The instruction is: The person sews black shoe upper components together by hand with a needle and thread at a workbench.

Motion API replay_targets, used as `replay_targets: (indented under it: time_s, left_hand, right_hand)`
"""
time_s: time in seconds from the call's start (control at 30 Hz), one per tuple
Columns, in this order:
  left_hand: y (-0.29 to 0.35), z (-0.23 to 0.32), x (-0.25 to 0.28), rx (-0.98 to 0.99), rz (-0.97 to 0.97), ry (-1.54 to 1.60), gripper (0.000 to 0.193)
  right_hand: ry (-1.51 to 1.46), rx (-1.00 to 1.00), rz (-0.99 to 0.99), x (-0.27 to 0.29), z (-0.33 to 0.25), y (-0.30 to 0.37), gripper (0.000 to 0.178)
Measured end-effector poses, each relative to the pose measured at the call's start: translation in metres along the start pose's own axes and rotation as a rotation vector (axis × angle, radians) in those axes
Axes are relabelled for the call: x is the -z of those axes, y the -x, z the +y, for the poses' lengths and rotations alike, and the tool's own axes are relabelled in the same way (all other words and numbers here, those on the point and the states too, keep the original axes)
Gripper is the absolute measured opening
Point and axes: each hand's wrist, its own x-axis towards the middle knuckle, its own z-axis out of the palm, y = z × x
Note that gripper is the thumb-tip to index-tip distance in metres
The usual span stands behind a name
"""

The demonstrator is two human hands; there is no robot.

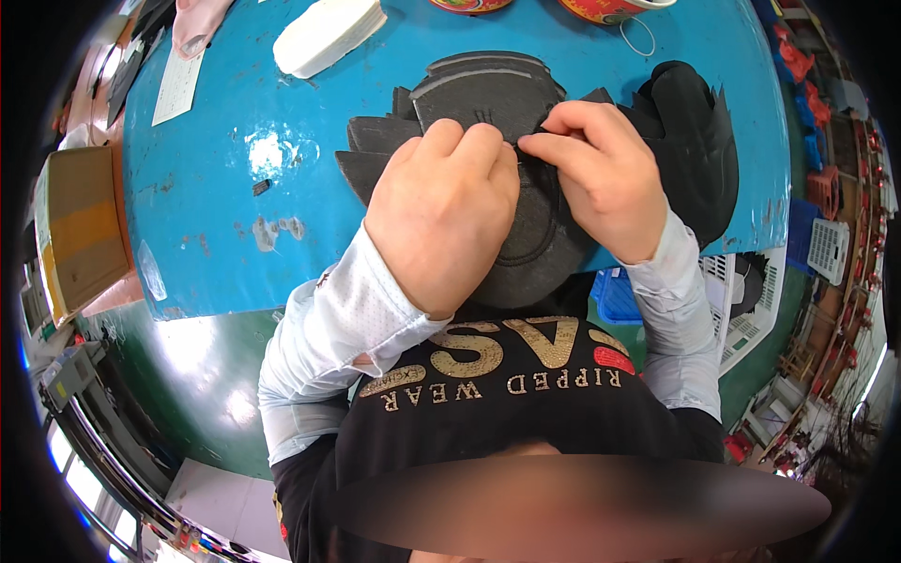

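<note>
A black foam piece (474, 98) with a rounded far end and a small raised mark lies in front of me. It rests on a fanned stack of similar dark pieces (371, 136). My left hand (446, 211) is closed over its left side, with the fingertips mostly hidden from above. My right hand (605, 174) pinches at the right edge, thumb and forefinger close to the left hand's fingers. Whether some small bit sits between the fingertips cannot be made out. Below the hands, a rounded dark part with a curved groove (530, 239) shows near my body.
More black curved pieces (694, 150) are piled to the right on the blue table (216, 216). A white stack of sheets (328, 36) and red patterned bowls (610, 7) stand at the far side. A cardboard box (83, 230) is beyond the left edge; white crates (751, 319) stand lower right.
</note>
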Motion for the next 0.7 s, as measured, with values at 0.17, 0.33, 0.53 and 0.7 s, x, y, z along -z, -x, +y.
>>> replay_targets:
  time_s: [0.17, 0.33, 0.53, 0.7]
  left_hand:
    - [0.0, 0.0, -0.002, -0.02, 0.037, -0.011, 0.034]
    - [0.011, -0.003, 0.0, 0.011, 0.21, 0.185, 0.031]
    - [0.048, 0.013, -0.006, 0.107, 0.359, 1.033, 0.025]
    - [0.057, 0.01, -0.009, 0.02, 0.341, 1.058, 0.023]
  right_hand:
    - [0.111, 0.046, -0.023, -0.004, -0.001, 0.002, 0.03]
    - [-0.141, -0.219, 0.256, -0.006, -0.01, 0.016, 0.023]
    - [-0.962, -0.414, 0.19, -0.009, -0.063, 0.043, 0.018]
    - [-1.349, -0.546, 0.108, -0.006, -0.075, 0.041, 0.021]
